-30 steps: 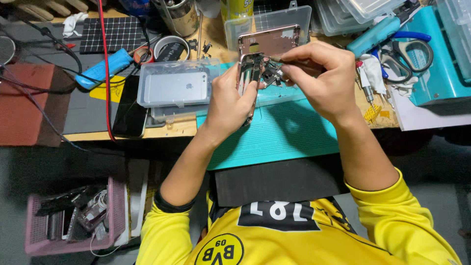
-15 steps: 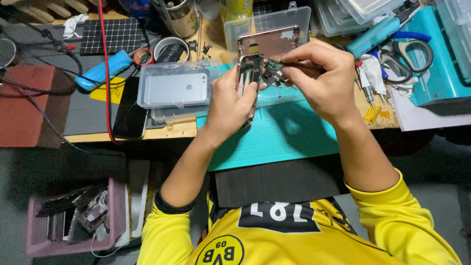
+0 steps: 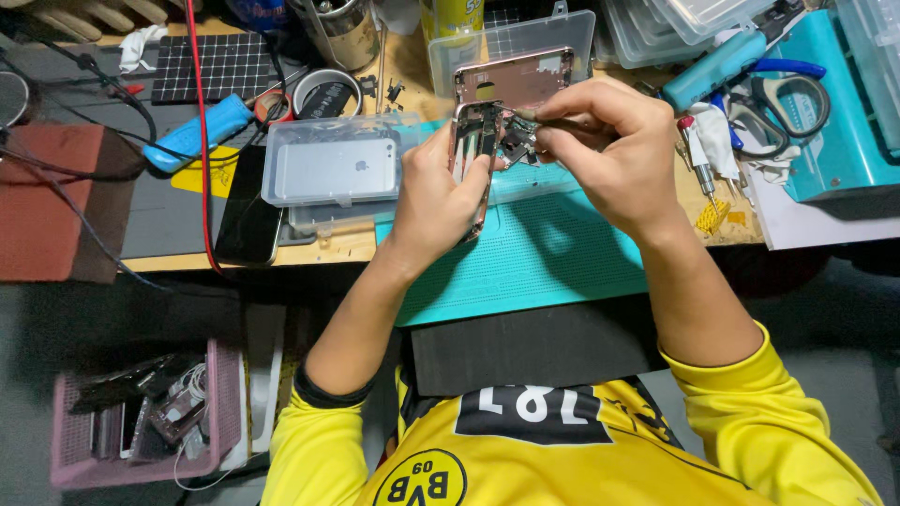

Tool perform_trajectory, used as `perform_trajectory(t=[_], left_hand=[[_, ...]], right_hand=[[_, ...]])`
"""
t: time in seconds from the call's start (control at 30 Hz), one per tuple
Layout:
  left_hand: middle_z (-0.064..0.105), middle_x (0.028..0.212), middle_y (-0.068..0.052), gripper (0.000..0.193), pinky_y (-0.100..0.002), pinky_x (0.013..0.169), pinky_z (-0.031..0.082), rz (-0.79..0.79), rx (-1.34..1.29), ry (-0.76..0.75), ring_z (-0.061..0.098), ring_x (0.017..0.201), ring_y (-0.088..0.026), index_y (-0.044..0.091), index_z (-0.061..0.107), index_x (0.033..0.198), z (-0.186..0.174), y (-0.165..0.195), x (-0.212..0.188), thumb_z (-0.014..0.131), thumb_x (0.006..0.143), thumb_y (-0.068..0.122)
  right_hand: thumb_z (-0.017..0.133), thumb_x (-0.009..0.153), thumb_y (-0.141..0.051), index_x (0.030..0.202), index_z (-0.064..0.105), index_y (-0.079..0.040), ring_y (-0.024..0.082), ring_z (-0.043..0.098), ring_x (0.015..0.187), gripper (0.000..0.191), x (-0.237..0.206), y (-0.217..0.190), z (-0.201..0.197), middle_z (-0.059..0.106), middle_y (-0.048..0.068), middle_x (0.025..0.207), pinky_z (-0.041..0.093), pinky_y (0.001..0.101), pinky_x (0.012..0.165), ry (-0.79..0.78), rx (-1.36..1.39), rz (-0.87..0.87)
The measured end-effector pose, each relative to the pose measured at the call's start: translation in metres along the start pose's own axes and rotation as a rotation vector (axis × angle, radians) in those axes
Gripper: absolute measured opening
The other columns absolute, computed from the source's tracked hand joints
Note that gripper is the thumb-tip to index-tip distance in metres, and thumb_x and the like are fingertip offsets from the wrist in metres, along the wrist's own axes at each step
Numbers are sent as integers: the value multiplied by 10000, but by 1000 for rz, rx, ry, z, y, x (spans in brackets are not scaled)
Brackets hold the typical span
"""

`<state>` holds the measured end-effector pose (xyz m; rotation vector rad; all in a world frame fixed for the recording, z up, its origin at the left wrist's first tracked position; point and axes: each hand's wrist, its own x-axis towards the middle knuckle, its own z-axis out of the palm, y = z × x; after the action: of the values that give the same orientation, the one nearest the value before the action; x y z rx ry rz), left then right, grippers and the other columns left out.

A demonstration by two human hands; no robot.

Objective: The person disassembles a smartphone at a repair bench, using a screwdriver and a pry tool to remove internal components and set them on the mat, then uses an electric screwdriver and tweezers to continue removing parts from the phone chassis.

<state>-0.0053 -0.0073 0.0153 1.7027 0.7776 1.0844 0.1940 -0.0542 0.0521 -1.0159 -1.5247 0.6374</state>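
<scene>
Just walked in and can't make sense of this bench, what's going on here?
A person in a yellow shirt is working on an opened phone frame over a teal mat. The left hand grips the frame upright, and the right hand pinches a thin tool with its tip at the small parts inside. Just behind lies a pink phone back housing; to the left, a silver phone sits in a clear plastic box.

From my remote seat I saw a clear plastic case [image 3: 333, 171] lying flat on the bench, a silver phone back inside it. Just left of it lay a dark phone screen [image 3: 247, 208], unlit. A yellow-labelled can [image 3: 457, 16] stood at the far edge.
</scene>
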Motion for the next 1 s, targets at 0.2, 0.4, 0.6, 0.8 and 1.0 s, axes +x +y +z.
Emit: perform_trajectory(t=[0.2,0.4,0.6,0.8,1.0], left_hand=[[751,812,-69,140,-304,481,540,11,6,-7,655,514,-115,-10,628,1098,0,3,1,572,969,-13],[760,839,-74,153,-304,466,536,-1,-1,-13,651,497,-119,-16,613,1107,1,2,1,562,963,-15],[772,822,-78,183,-311,467,531,7,41,-5,645,481,-121,-5,627,1122,-2,-1,1,575,946,-10],[789,882,-87,197,-294,632,590,8,68,17,731,701,-129,-14,676,1125,-2,-14,1,613,938,-12],[737,1067,-99,203,-308,836,637,-40,-238,-37,773,966,-186,-45,635,1178,-9,-33,5,600,978,-32]], right_hand=[[710,946,40,1056,688,88,129,721,868,122,2,-3,-1,697,98,968,607,256,768,2,-57,-34],[721,1014,4,1109,725,71,106,723,774,116,1,-2,0,743,84,902,590,236,683,9,-55,101],[724,1005,-4,1111,745,44,98,699,703,118,-1,3,0,741,71,849,561,235,616,24,-42,211],[742,986,51,1095,728,63,92,714,811,111,-6,8,-6,735,64,931,587,233,719,-4,-59,57],[756,1035,31,1084,713,62,35,636,812,73,-11,13,-17,707,44,912,479,166,694,48,-109,49]])
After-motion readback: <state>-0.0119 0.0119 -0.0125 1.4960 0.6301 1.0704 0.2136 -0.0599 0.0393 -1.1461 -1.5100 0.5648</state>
